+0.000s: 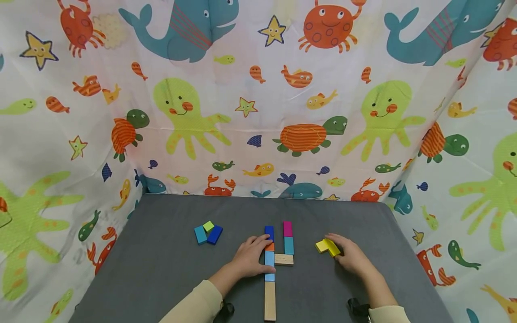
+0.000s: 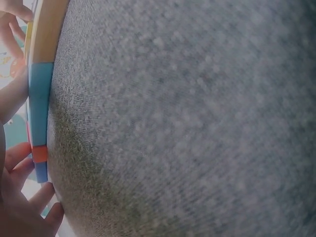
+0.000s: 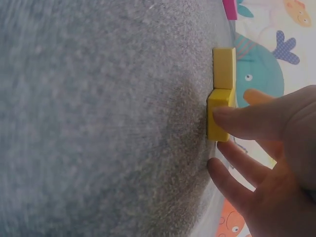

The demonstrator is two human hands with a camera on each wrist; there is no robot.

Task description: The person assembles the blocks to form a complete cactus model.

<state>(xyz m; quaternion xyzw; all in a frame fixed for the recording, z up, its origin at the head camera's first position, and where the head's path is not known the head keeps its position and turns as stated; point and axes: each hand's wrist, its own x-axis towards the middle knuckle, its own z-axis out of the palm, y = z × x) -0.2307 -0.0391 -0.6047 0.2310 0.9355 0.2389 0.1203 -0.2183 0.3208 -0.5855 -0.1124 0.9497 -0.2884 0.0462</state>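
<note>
A straight column of blocks lies on the table: a long wooden block (image 1: 269,300), light blue blocks (image 1: 269,258), an orange block (image 1: 268,247) and a dark blue block (image 1: 269,230). Along its left side my left hand (image 1: 249,259) spreads its fingers, the thumb on a light blue block and the index finger by the orange one. To the right, my right hand (image 1: 352,256) pinches a yellow block (image 3: 220,98) between thumb and index finger. That block touches a second, paler yellow block (image 3: 224,68) at an angle.
Joined to the column's right side is a short wooden block (image 1: 284,259), with a blue block (image 1: 288,246) and a magenta block (image 1: 287,229) running up from it. Farther left, a green block (image 1: 208,226) and two blue blocks lie clustered on the grey table (image 1: 161,260). A patterned curtain hangs behind.
</note>
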